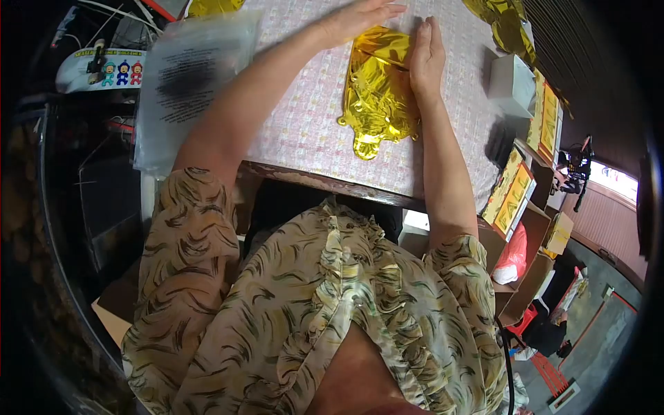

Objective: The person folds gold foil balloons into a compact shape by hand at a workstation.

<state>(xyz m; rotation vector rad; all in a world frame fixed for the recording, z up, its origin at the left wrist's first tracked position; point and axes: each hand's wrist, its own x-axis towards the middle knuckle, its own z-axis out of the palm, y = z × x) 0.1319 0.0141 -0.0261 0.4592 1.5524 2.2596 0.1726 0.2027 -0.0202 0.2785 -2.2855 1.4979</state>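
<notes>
A shiny gold foil balloon point(379, 97), flat and wrinkled, lies on the patterned tablecloth in front of me. A rounded tab sticks out at its near end, with small lobes beside it. My left hand point(363, 19) reaches across the balloon's far end, its fingers stretched out to the right. Along the balloon's right side stands my right hand point(427, 59), its fingers straight and pointing away from me, its edge right at the foil. Neither hand is closed around anything.
Clear plastic bags point(197, 83) are stacked at the table's left edge. More gold foil point(508, 28) lies at the far right, another piece point(214, 7) at the far left. A white box point(512, 86) stands on the right, near printed yellow boxes point(512, 190). Cables hang at the upper left.
</notes>
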